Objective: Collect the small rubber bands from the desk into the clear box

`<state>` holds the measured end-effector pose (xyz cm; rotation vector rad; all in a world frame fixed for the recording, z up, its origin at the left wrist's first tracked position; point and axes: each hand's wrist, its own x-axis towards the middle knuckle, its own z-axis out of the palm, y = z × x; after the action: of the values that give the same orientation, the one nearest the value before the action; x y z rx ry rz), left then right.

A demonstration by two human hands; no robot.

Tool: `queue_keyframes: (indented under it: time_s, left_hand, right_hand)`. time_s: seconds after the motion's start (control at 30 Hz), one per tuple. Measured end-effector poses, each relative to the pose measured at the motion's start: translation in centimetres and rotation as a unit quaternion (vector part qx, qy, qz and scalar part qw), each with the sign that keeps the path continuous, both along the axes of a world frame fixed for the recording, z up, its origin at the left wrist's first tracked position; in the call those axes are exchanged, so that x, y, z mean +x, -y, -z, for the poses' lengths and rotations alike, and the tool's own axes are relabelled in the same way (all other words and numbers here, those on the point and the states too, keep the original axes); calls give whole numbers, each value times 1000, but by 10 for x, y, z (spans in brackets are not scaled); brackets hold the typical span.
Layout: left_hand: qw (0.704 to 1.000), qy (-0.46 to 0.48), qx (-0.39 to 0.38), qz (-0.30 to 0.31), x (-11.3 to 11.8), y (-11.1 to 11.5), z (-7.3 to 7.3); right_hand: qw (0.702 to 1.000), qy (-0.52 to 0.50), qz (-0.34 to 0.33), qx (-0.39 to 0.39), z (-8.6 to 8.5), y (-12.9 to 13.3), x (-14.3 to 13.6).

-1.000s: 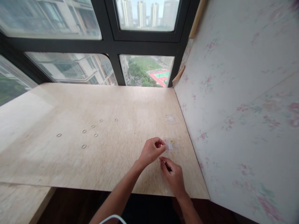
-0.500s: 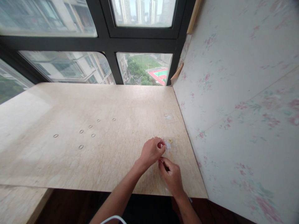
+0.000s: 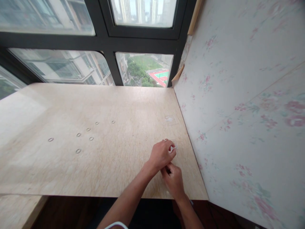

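My left hand (image 3: 162, 155) is closed in a pinch over a small clear plastic bag (image 3: 175, 145), which it mostly covers. What its fingertips hold, if anything, is too small to make out. A ring shows on one of its fingers. Just below it, my right hand (image 3: 173, 178) is closed, thumb against the fingers, and its fingertips are partly behind the left hand. Anything in that pinch is hidden. Several thin rings (image 3: 78, 151) lie spread over the left part of the marble-look surface (image 3: 124, 152). One reddish ring (image 3: 50, 139) is farthest left.
Another clear plastic bag (image 3: 170, 119) lies flat farther back, near the flowered wall (image 3: 238, 127) that bounds the right side. Dark window frames (image 3: 143, 44) stand along the back edge. The surface ends at a front edge just below my hands.
My left hand has shifted right over the clear bag, covering the gold-coloured loops seen in it before. The right hand stays close below it. The view has turned slightly to the right.
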<state>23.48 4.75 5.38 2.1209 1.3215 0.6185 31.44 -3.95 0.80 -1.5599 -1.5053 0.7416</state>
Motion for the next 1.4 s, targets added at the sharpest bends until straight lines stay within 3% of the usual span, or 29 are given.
queue_keyframes:
  time_s: [0.33, 0.7, 0.83, 1.0, 1.2, 1.3, 1.4]
  left_hand:
    - [997, -74, -19, 27, -1, -8, 0]
    - [999, -33, -20, 12, -10, -4, 4]
    - [999, -11, -23, -37, -43, 5, 10]
    - [993, -25, 0, -119, -114, 21, 22]
    - [981, -79, 45, -174, -192, 50, 21]
    - [981, -60, 57, -176, -215, 67, 24]
    - [979, -11, 72, -188, -224, 77, 32]
  right_hand:
    - [1000, 29, 5, 4, -1, -1, -1]
    - [999, 37, -7, 2, -7, -1, 0]
    - [1000, 0, -26, -11, -9, -1, 2]
    - [1000, -1, -25, -15, -7, 0, 3]
    - [1000, 23, -10, -10, -2, 2, 4]
    - [999, 44, -1, -17, -1, -1, 3]
    - [999, 42, -14, -32, -5, -8, -10]
